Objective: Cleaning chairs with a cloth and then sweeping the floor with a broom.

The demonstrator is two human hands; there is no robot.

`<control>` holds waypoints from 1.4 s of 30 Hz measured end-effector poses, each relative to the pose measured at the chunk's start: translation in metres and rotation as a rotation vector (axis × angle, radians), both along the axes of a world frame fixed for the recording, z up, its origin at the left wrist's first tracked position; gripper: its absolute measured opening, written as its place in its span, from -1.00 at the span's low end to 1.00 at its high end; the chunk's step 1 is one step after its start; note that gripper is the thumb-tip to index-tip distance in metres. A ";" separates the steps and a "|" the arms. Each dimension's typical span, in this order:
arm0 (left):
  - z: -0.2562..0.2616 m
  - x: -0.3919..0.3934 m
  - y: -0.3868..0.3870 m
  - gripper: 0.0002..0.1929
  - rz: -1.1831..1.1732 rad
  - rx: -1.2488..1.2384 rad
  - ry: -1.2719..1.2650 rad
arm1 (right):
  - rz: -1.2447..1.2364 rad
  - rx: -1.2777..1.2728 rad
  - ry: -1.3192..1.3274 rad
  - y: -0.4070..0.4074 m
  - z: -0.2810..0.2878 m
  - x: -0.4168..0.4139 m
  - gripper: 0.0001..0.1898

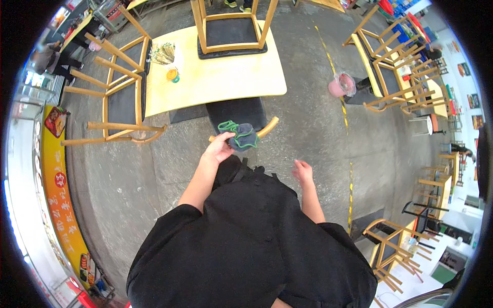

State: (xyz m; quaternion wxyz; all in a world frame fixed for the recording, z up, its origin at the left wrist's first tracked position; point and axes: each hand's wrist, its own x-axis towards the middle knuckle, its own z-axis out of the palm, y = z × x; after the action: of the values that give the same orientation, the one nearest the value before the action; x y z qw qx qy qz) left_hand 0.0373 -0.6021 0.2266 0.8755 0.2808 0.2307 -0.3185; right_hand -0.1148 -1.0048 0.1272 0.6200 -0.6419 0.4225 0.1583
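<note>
My left hand (221, 148) is closed around a bunched dark grey cloth (244, 135) with green stitched edging. The cloth covers part of the curved wooden backrest (268, 128) of a chair with a black seat (237, 113); whether it touches the wood cannot be made out. That chair stands at the near side of a pale yellow table (231, 81). My right hand (303, 171) hangs over the floor to the right, slightly blurred, with its fingers loosely bent apart and nothing visible in it.
Upturned chairs (231, 32) rest on the table's far side and left end (123, 102). A bundle of chopsticks (163, 53) and an orange-lidded container (172, 75) stand on it. A pink lined bin (341, 85) is at right. A person (52, 59) is at far left.
</note>
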 end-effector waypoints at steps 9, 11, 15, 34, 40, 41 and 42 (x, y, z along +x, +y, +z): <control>0.036 -0.023 0.017 -0.50 0.041 -0.219 -0.253 | 0.238 1.030 -0.229 0.152 0.171 0.131 -0.46; 0.033 -0.016 0.027 -0.49 0.023 -0.215 -0.309 | 0.206 1.092 -0.221 0.163 0.186 0.138 -0.51; 0.053 0.014 0.027 -0.45 -0.119 -0.150 -0.230 | 0.190 0.748 -0.312 0.169 0.176 0.149 -0.60; 0.121 0.097 0.039 -0.56 -0.394 0.127 -0.628 | 0.214 0.339 -0.896 0.200 0.262 0.192 -0.61; 0.113 0.088 0.068 -0.73 -0.281 0.318 -0.600 | 0.480 0.198 -0.941 0.218 0.263 0.210 -0.49; 0.111 0.084 0.075 -0.73 -0.262 0.328 -0.596 | 0.498 0.213 -0.942 0.222 0.261 0.211 -0.49; 0.113 0.081 0.080 -0.75 -0.217 0.318 -0.573 | 0.434 0.301 -0.852 0.227 0.262 0.210 -0.44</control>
State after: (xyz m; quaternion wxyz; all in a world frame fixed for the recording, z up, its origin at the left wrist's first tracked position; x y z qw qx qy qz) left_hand 0.1185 -0.5225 0.3399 0.8111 0.5147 -0.0090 -0.2779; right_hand 0.0954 -0.7781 0.3890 0.7760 -0.6260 -0.0390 0.0668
